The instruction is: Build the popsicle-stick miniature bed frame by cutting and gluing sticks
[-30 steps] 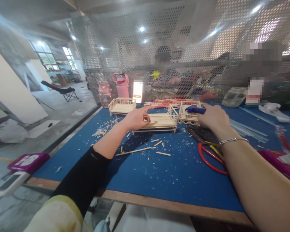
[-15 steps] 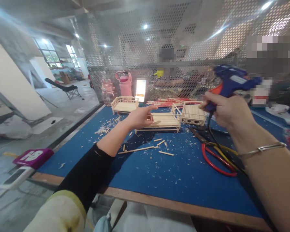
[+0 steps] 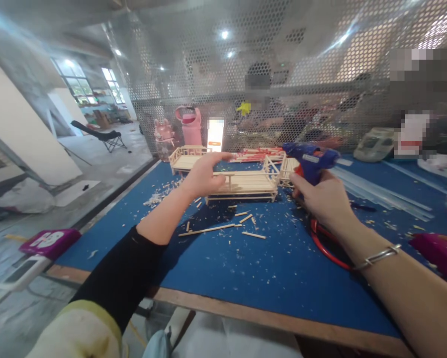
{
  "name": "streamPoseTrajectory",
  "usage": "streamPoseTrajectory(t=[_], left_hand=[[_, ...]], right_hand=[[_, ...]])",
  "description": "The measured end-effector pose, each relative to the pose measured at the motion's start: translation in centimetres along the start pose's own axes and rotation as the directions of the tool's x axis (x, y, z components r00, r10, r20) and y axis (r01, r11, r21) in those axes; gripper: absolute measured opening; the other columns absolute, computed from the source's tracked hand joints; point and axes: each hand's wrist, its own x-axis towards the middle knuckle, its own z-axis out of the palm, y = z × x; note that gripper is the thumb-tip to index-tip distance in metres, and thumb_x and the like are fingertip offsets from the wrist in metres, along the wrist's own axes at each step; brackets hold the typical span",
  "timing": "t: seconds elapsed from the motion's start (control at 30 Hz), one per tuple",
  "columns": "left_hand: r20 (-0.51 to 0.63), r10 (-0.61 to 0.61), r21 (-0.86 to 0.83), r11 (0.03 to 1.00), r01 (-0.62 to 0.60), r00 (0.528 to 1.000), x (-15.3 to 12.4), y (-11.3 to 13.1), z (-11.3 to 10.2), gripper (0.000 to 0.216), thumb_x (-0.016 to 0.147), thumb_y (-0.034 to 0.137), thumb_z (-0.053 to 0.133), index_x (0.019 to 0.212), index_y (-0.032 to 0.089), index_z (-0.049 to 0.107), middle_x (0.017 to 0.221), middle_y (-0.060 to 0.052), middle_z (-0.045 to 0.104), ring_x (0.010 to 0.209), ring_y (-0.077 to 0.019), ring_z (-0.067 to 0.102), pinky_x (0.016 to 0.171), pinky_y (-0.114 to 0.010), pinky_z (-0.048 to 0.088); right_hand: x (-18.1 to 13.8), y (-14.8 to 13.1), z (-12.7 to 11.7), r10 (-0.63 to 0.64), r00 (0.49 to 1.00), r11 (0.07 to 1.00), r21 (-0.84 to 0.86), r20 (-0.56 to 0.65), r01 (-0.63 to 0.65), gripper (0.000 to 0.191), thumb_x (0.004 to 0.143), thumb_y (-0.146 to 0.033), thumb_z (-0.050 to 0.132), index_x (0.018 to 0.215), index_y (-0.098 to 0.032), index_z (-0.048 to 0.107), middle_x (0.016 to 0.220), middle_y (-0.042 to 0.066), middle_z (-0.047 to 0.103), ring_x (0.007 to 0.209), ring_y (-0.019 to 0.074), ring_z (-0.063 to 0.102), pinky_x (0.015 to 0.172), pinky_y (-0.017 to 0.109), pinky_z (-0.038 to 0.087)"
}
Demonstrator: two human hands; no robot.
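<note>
In the head view, the near edge of the blue table (image 3: 245, 278) is lined with brown wood. Shavings and loose wooden sticks (image 3: 208, 230) are scattered on its surface. To the right, a red-handled tool (image 3: 325, 253) is partly covered by the right wrist, on which a bracelet (image 3: 382, 256) is worn.

The left arm is stretched forward from a black sleeve (image 3: 122, 271). The left hand (image 3: 204, 175) is held at the left end of a bed-shaped wooden frame (image 3: 249, 185) standing mid-table; its index finger is extended, and whether anything is pinched cannot be told. By the right hand (image 3: 327, 196) a blue glue gun (image 3: 312, 161) is gripped, raised and pointed leftward, with a second frame (image 3: 287, 170) partly hidden behind it. A third frame (image 3: 186, 161) is set farther left.

Beyond, red and pale sticks (image 3: 258, 154) are piled. A see-through jar (image 3: 164, 139), its contents unclear, is placed beside a pink bottle (image 3: 191, 132), before a perforated screen (image 3: 208, 84).
</note>
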Motion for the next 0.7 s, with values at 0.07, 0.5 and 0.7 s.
streamPoseTrajectory(t=[0.07,0.5,0.7], left_hand=[[-0.120,-0.009,0.046,0.999,0.014,0.993,-0.9,0.5,-0.3,0.041,0.067,0.010,0.051,0.108,0.013,0.057,0.101,-0.008,0.065,0.092,-0.0163,0.057,0.081,-0.029,0.044],[0.399,-0.425,0.499,0.844,0.197,0.812,-2.9,4.1,3.1,0.022,0.080,0.023,0.050,0.086,0.016,0.070,0.084,-0.012,0.068,0.083,-0.0238,0.063,0.071,-0.031,0.047],[0.409,-0.423,0.482,0.853,0.202,0.808,-3.0,3.9,4.2,0.020,0.079,0.019,0.050,0.082,0.013,0.069,0.084,-0.013,0.068,0.081,-0.0241,0.062,0.071,-0.032,0.047]], right_hand=[[-0.1,0.5,0.2,-0.100,0.995,0.995,-0.005,-0.014,0.100,0.021,0.070,-0.040,0.056,0.073,-0.020,0.051,0.055,-0.001,0.055,0.052,0.0156,0.051,0.056,0.031,0.041],[-1.0,0.2,0.0,-0.460,0.886,0.874,-0.203,-0.060,0.441,0.029,0.073,-0.043,0.055,0.092,-0.020,0.056,0.075,0.007,0.062,0.066,0.0205,0.055,0.062,0.033,0.040],[0.1,0.1,-0.9,-0.412,0.890,0.898,-0.252,-0.196,0.361,0.027,0.074,-0.043,0.052,0.087,-0.019,0.056,0.074,0.006,0.061,0.066,0.0204,0.055,0.063,0.033,0.040]])
